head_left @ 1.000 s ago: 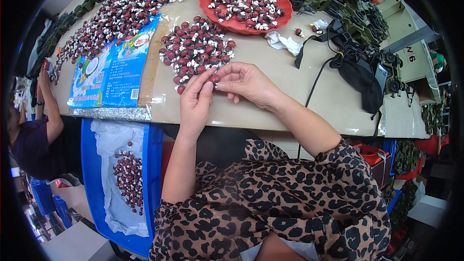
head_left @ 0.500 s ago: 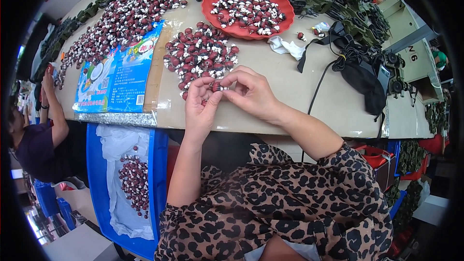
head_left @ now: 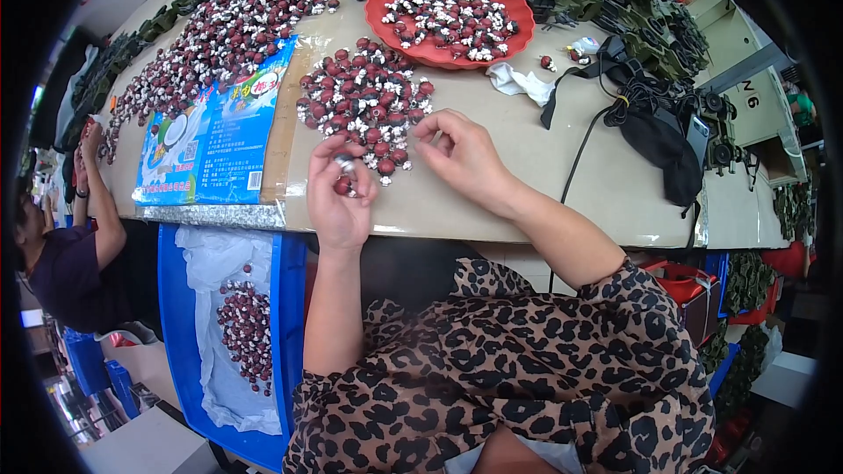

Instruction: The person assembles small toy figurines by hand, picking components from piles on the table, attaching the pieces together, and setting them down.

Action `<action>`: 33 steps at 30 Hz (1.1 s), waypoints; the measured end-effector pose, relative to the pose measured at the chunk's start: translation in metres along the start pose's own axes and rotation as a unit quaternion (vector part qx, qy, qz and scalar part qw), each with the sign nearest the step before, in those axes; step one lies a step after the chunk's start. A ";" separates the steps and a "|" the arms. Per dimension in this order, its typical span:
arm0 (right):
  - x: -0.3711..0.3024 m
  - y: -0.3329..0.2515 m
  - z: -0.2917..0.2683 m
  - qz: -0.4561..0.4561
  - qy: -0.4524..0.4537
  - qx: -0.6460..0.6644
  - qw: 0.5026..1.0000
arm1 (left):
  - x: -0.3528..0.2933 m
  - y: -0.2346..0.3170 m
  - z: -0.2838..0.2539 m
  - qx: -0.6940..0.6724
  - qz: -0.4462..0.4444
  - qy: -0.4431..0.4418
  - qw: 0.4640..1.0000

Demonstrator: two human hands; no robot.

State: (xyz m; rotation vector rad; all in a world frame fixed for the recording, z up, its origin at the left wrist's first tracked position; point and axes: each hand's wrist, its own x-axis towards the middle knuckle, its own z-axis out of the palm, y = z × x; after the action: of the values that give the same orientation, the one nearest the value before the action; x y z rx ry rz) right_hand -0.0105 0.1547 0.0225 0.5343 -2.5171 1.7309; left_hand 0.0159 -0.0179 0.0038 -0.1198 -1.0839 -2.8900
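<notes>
My left hand [head_left: 339, 211] is palm up over the table's front edge, its fingers curled around a small dark-red and white figure piece [head_left: 343, 184]. Something pale and shiny shows at its fingertips, too blurred to name. To its right, my right hand [head_left: 470, 162] hovers over the tabletop with bent fingers. A gap shows between its thumb and forefinger, and nothing is visible there. Just beyond both hands lies a loose pile of similar red, black and white pieces [head_left: 364, 92].
A red scalloped bowl [head_left: 379, 17] holds more pieces. Another heap [head_left: 219, 31] spreads behind blue printed cardboard [head_left: 224, 145]. A lined blue crate [head_left: 281, 325] stands below the table. Green toy vehicles [head_left: 597, 0] line the back; a black cable [head_left: 575, 175] lies right. A co-worker [head_left: 66, 254] sits left.
My hands were together, fingers on one piece; now they are apart. The right hand has let go and moved slightly right; the left has shifted left and turned palm up with a piece.
</notes>
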 end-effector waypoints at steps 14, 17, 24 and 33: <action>0.004 0.011 0.002 0.107 -0.058 0.210 0.970 | -0.004 -0.011 0.006 0.120 0.005 -0.019 0.993; 0.001 -0.001 0.001 0.112 -0.054 0.229 0.965 | -0.005 -0.011 0.010 0.190 0.002 -0.027 0.981; -0.006 -0.005 0.002 0.031 -0.054 0.149 0.987 | -0.008 -0.012 0.013 0.298 0.003 -0.046 0.953; -0.006 -0.006 0.003 0.054 -0.076 0.155 0.983 | -0.009 -0.012 0.013 0.297 -0.007 -0.048 0.954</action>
State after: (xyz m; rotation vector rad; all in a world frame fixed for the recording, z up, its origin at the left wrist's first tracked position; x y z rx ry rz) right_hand -0.0029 0.1518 0.0260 0.5734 -2.4243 2.2238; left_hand 0.0242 0.0002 0.0051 -0.2246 -1.9112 -2.4489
